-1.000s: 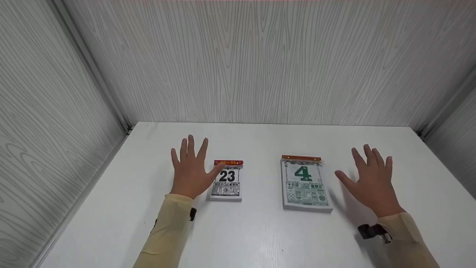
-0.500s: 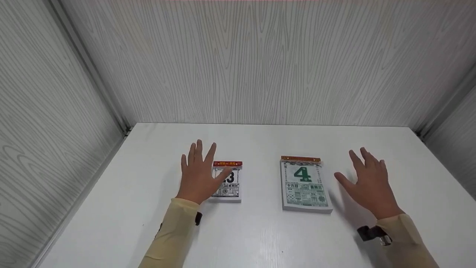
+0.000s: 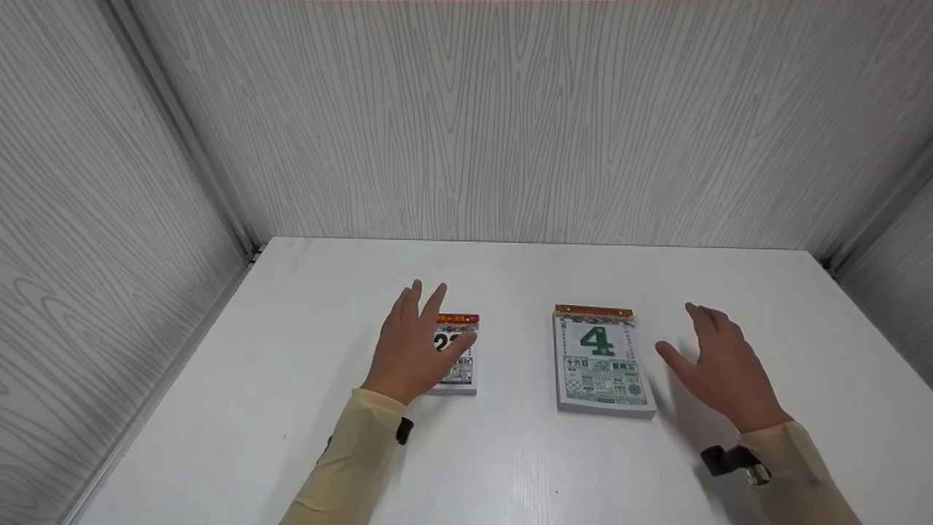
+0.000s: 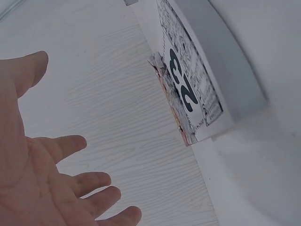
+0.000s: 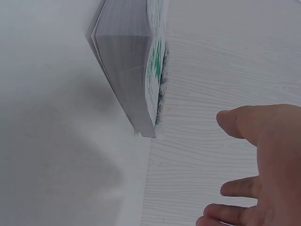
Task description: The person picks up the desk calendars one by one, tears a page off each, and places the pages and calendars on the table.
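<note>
Two tear-off calendars lie on a white table. The smaller calendar (image 3: 461, 372), with a red top strip and a black 23, is partly covered in the head view by my left hand (image 3: 414, 354). In the left wrist view this calendar (image 4: 188, 75) is apart from that hand (image 4: 42, 174), whose fingers are spread and hold nothing. To the right lies the larger calendar (image 3: 603, 364), with an orange strip and a green 4. My right hand (image 3: 729, 372) hovers at its right side, thumb apart from the fingers. The right wrist view shows a gap between the larger calendar (image 5: 127, 61) and the hand (image 5: 268, 165).
The white tabletop (image 3: 510, 467) ends at a wood-grain back panel (image 3: 466, 124). Similar panels stand on the left (image 3: 95, 240) and right (image 3: 904, 240). Both beige sleeves carry dark wrist straps.
My left hand has moved right, over the smaller calendar. My right hand has stayed nearly in place, its fingers tilting a little lower. Both calendars lie as before.
</note>
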A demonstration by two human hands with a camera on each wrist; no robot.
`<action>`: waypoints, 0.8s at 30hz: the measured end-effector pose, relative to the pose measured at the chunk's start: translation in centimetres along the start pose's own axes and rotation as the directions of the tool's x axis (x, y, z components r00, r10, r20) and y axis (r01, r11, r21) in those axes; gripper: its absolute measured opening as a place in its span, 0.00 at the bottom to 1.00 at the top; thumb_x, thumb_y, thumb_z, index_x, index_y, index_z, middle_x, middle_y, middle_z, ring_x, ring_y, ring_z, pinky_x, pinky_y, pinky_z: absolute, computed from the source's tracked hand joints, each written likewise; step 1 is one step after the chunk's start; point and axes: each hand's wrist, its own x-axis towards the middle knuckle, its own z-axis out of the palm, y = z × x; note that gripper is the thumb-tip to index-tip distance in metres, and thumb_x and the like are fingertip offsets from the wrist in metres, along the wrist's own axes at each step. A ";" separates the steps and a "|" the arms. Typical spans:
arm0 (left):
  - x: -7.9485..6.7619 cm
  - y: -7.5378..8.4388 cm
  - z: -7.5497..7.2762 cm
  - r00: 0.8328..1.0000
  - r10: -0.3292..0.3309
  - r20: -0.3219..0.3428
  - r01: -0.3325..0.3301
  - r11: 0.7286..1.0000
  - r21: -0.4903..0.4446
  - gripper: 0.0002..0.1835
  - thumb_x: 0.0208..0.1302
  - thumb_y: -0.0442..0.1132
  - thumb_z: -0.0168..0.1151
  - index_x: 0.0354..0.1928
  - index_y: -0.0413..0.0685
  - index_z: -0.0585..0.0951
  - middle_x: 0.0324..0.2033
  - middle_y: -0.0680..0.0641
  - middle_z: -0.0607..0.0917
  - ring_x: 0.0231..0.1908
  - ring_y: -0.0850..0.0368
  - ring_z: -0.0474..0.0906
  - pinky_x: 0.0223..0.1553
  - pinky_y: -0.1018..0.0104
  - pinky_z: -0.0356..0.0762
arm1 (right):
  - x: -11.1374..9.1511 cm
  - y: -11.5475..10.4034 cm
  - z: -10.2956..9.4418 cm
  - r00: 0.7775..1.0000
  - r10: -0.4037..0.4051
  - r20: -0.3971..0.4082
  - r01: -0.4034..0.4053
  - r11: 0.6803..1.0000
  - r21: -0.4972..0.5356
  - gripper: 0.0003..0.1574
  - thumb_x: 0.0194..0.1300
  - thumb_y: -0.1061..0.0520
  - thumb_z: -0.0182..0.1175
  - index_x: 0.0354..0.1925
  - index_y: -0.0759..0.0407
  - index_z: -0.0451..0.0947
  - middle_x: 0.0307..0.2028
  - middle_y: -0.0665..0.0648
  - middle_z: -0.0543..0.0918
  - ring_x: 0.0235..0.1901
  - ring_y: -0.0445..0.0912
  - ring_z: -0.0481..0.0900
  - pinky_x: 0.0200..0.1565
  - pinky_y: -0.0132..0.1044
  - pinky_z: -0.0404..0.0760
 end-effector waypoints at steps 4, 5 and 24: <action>-0.1 0.7 0.5 1.000 0.005 0.011 -0.005 1.000 -0.014 0.45 0.69 0.68 0.59 0.80 0.53 0.62 0.78 0.38 0.59 0.78 0.39 0.54 0.73 0.42 0.61 | 0.0 -0.2 0.0 0.997 0.039 0.059 -0.039 0.999 0.003 0.53 0.74 0.34 0.57 0.75 0.74 0.58 0.68 0.80 0.64 0.66 0.75 0.64 0.59 0.72 0.70; -0.2 0.9 0.6 1.000 0.009 0.014 -0.008 1.000 -0.018 0.45 0.69 0.67 0.59 0.80 0.52 0.63 0.78 0.38 0.61 0.77 0.40 0.56 0.73 0.43 0.62 | 0.0 -0.3 -0.1 0.996 0.047 0.073 -0.048 0.999 0.004 0.54 0.75 0.33 0.56 0.75 0.74 0.57 0.68 0.80 0.64 0.66 0.74 0.64 0.59 0.72 0.70; -1.2 7.3 4.0 0.935 -0.005 0.355 0.137 0.927 -0.349 0.28 0.71 0.60 0.61 0.66 0.54 0.78 0.46 0.54 0.87 0.46 0.56 0.83 0.50 0.52 0.81 | 0.0 -0.8 0.8 0.970 0.071 0.234 -0.075 0.997 0.006 0.32 0.75 0.42 0.59 0.59 0.67 0.79 0.52 0.67 0.84 0.50 0.62 0.82 0.48 0.60 0.80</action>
